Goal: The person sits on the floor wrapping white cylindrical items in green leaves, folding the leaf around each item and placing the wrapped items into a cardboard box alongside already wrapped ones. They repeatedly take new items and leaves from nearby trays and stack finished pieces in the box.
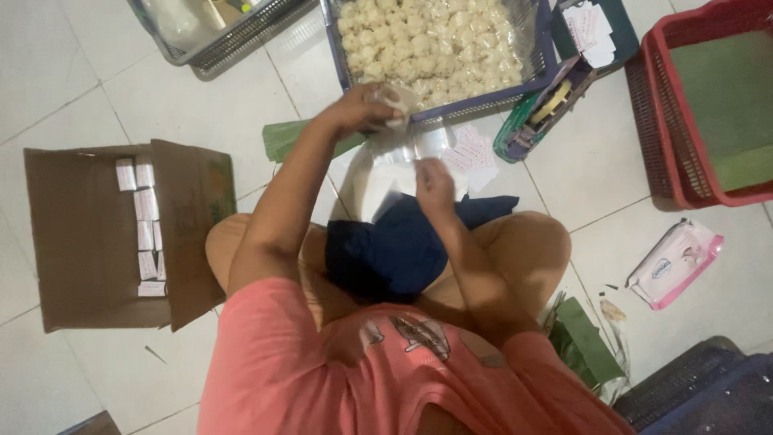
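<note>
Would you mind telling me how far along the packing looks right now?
Done: wrapped packets lie in a row in the cardboard box. In hand: the left hand holds a white piece at the basket edge, and the right hand holds a clear bag. Left: the basket is full.

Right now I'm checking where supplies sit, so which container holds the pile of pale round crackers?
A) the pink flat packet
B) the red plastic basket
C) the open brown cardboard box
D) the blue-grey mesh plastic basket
D: the pale round crackers fill the blue-grey mesh plastic basket, at whose front rim the left hand takes some; the open brown cardboard box holds only small white packets.
</note>
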### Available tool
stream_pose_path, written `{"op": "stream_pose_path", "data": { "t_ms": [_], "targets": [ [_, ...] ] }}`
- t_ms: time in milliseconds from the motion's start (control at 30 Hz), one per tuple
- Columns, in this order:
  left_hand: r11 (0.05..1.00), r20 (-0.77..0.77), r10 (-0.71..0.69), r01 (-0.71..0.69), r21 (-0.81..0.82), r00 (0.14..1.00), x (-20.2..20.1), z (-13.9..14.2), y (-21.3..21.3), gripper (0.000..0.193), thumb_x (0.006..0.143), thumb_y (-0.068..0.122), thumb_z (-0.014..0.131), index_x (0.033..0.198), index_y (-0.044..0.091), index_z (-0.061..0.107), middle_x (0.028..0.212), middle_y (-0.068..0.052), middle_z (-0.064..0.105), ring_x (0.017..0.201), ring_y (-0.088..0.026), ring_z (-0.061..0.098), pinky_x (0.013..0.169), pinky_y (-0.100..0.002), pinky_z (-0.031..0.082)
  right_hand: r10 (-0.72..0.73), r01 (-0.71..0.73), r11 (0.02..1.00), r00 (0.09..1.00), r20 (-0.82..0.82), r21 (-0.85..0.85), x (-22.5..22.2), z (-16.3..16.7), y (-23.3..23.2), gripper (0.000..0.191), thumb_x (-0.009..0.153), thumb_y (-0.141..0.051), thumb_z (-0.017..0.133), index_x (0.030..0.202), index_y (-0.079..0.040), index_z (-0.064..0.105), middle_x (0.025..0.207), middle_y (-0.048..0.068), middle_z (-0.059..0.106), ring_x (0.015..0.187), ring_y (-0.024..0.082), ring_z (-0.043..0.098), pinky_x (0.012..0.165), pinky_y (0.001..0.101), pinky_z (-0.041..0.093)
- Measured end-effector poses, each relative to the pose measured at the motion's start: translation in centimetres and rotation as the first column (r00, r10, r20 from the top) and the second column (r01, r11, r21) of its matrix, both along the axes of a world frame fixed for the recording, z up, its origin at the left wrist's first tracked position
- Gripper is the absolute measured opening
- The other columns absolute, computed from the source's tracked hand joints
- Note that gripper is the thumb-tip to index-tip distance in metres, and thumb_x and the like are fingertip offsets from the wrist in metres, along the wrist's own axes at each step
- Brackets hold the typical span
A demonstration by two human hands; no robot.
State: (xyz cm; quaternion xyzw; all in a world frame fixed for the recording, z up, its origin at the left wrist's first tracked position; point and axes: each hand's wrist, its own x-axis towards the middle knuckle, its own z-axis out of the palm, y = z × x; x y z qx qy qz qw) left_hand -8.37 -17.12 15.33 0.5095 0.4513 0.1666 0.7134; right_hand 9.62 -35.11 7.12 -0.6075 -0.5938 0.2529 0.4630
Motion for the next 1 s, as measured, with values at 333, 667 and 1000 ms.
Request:
{"op": "stream_pose_path", "data": {
  "t_ms": [333, 667, 1000],
  "targets": [
    [0.825, 0.433, 0.558, -0.421, -0.376, 0.708, -9.5, -2.8, -19.1, 0.035, 0.095, 0.018, 0.072, 0.121, 0.001, 0.056, 0.114, -0.015, 0.068, 0.101, -0.027, 0.071, 0.085, -0.041, 0.062, 0.099, -0.083, 0.989, 0.986, -0.134, 0.12, -10.2, 8.4, -5.9, 0.046, 0.089, -0.005, 0.084, 0.132, -0.001, 0.067, 0.132, 0.015, 0.067, 0.114, 0.024, 0.07, 0.093, 0.0326, 0.058],
    [0.855, 0.761, 0.47, -0.443, -0.269, 0.446, -18.5, 2.9, -26.3, 0.035, 0.101, 0.023, 0.064, 0.127, -0.001, 0.06, 0.146, -0.023, 0.057, 0.133, -0.031, 0.057, 0.116, -0.04, 0.044, 0.238, -0.216, 0.97, 0.93, -0.28, 0.107, -19.2, 11.4, -9.8, 0.053, 0.09, 0.005, 0.078, 0.14, -0.004, 0.062, 0.132, 0.014, 0.063, 0.11, 0.018, 0.066, 0.089, 0.0271, 0.057],
    [0.733, 0.748, 0.517, -0.667, -0.135, 0.416, -20.2, 6.2, -28.6, 0.09, 0.1, 0.07, 0.045, 0.158, 0.002, 0.034, 0.156, -0.021, 0.047, 0.149, -0.033, 0.042, 0.124, -0.046, 0.038, 0.38, -0.364, 0.874, 0.925, 0.017, 0.323, -26.2, 17.8, -12.3, 0.047, 0.087, 0.001, 0.073, 0.132, 0.001, 0.063, 0.133, 0.018, 0.055, 0.119, 0.034, 0.062, 0.1, 0.0379, 0.055]
  ]
}}
